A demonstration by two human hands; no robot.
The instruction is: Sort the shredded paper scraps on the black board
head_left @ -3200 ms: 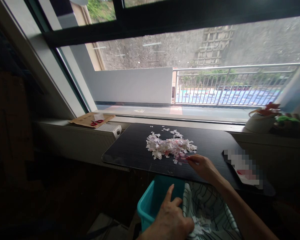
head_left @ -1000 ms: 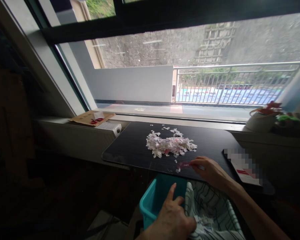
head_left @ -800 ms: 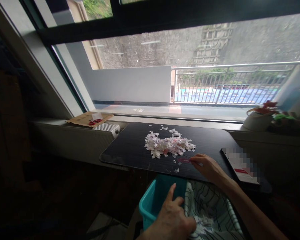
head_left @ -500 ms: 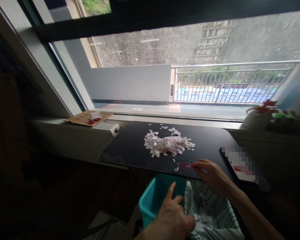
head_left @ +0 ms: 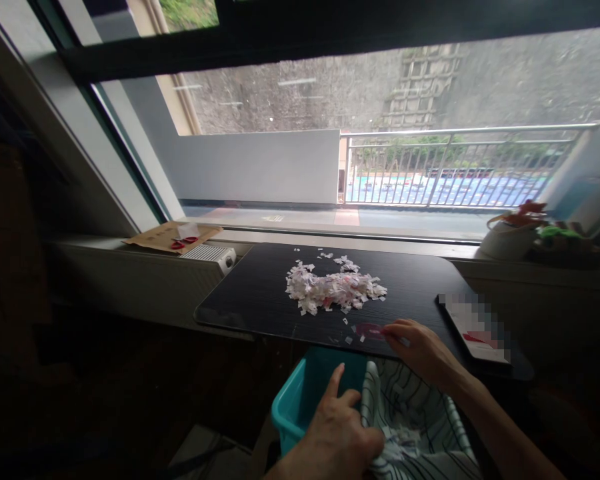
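My right hand pinches a thin, see-through pinkish card flat against the black tabletop, near its front edge. A few loose scraps lie right by the card. Beyond it spreads a heap of small torn paper pieces. Below the edge, my left hand grips the rim of a striped cloth, its index finger stretched out over a turquoise bin. The cloth forms a hollow to the right of that finger, with paper scraps inside.
A dark tablet-like object with a blurred-out face lies on the table's right side. Red-handled scissors rest on a brown paper envelope on the sill, beside a radiator. A white pot stands at the right under the window.
The view has shifted slightly. A few scraps by the card have moved, and one now lies just in front of it. Both hands keep nearly the same pose.
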